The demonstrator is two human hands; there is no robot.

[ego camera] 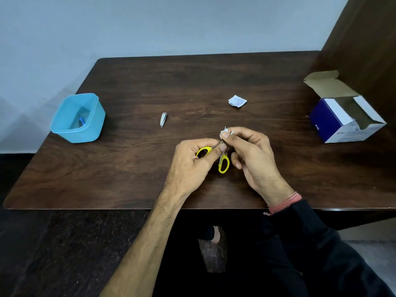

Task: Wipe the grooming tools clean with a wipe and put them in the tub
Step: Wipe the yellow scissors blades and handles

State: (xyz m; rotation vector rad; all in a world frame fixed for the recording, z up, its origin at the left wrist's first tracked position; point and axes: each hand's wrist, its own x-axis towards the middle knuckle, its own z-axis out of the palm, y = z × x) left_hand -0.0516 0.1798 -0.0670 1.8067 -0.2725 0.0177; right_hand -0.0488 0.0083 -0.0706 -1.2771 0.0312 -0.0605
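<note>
Small scissors with yellow handles point(224, 165) are held above the middle of the dark wooden table point(128, 168). My left hand point(192, 166) grips one yellow handle loop. My right hand point(250, 155) pinches a small white wipe point(224, 132) around the open blades, whose tips poke out past the fingers. A metal nail clipper point(163, 119) lies on the table to the left of the hands. The light blue plastic tub point(78, 117) stands at the table's left edge, with a small blue-handled tool point(81, 121) inside it.
A torn white wipe wrapper point(237, 101) lies beyond the hands. An open blue and white cardboard box point(345, 116) stands at the right edge, next to a dark wooden panel point(364, 39). A pale wall is behind the table.
</note>
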